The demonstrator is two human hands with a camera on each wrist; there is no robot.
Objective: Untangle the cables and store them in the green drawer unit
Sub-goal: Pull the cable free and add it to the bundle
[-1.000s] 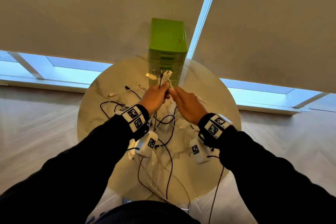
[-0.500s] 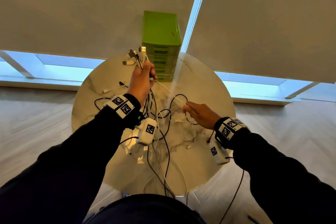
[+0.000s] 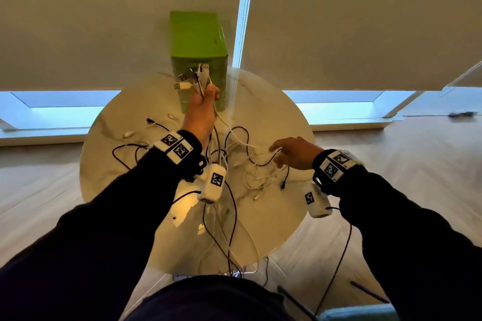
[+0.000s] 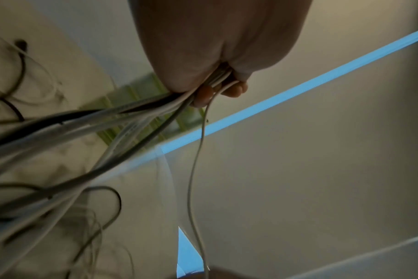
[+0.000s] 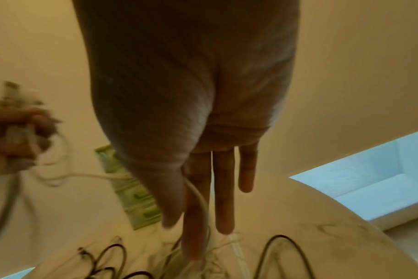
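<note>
Left hand (image 3: 202, 109) raised, fist gripping bundled cables (image 3: 216, 143) by their plug ends, before green drawer unit (image 3: 197, 34). Right hand (image 3: 294, 152), fingers straight, one white cable (image 5: 198, 196) pinched at thumb. Loose ends on bench (image 3: 281, 214).

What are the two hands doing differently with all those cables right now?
The left hand is raised in front of the green drawer unit, fist curled round a bundle of cables with plug ends sticking up. The right hand sits lower over the table, fingers mostly straight, one white cable running between thumb and fingers. That same white cable links both hands.
</note>
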